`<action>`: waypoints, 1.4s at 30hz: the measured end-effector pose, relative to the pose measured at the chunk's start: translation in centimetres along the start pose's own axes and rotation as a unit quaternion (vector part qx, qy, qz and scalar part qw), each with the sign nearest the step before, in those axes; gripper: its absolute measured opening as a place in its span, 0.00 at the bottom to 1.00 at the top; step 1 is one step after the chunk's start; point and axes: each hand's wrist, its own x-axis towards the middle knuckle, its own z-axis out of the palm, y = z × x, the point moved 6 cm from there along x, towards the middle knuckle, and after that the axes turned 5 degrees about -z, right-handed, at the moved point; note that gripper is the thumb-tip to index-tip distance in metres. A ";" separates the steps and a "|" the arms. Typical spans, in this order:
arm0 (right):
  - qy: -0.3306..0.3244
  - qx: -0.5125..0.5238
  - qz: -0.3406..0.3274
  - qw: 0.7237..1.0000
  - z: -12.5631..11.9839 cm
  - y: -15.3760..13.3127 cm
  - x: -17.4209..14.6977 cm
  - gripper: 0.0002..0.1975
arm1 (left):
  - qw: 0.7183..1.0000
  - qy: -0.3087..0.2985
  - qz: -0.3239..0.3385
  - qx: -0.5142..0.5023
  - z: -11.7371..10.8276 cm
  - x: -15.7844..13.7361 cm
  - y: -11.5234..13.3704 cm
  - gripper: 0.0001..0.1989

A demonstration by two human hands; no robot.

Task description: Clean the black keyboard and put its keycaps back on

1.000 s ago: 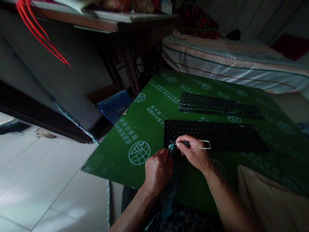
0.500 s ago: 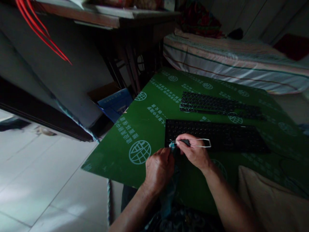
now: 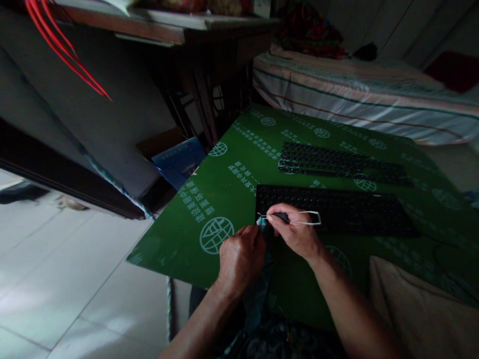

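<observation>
Wire tool (image 3: 282, 217) pinched mid-length in right hand (image 3: 298, 233), left hand (image 3: 241, 254) clenched on blue cloth (image 3: 261, 223) at its tip, likely to hold the two together, keyboard (image 3: 337, 199) just beyond both grips, keycaps (image 3: 318, 158) farther out, probably for elbow room.

Just beyond the right hand (image 3: 296, 233), the keyboard (image 3: 355, 210) lies on the tabletop (image 3: 168, 252); farther beyond, loose keys (image 3: 325, 160); farthest off, the bed (image 3: 355, 94).

Hands (image 3: 241, 255) and forearms (image 3: 342, 294) bare; dark garment (image 3: 286, 340) with faint pale pattern.
</observation>
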 end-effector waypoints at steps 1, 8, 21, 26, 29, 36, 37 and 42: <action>-0.001 -0.002 -0.006 1.000 0.3 -0.2 0.2 0.07 | 1.000 0.001 -0.006 0.006 -0.2 0.1 -0.1 0.10; -0.024 -0.041 -0.032 0.998 1.3 -1.5 0.6 0.07 | 0.999 -0.017 -0.027 0.005 -0.1 -0.2 -0.8 0.10; -0.031 -0.032 -0.017 0.999 0.4 -1.0 -0.6 0.07 | 0.999 -0.039 -0.016 -0.011 0.6 -0.9 0.1 0.08; -0.028 -0.027 0.001 0.999 0.0 -0.5 -0.9 0.07 | 0.999 -0.048 -0.005 -0.014 0.8 -1.0 0.6 0.09; -0.018 -0.026 0.017 0.999 -0.6 -0.1 -1.1 0.07 | 0.998 -0.054 -0.006 -0.011 1.3 -0.9 0.8 0.09; 0.003 -0.017 0.012 1.000 -1.1 0.2 -1.1 0.06 | 0.998 -0.051 -0.004 -0.023 1.5 -0.6 1.1 0.09; 0.002 -0.015 0.009 1.000 -1.0 0.1 -1.1 0.06 | 0.999 -0.046 -0.006 -0.024 1.3 -0.6 1.0 0.09; -0.007 -0.019 0.018 1.000 -0.8 0.2 -1.0 0.06 | 0.999 -0.048 -0.003 -0.019 1.2 -0.7 0.7 0.09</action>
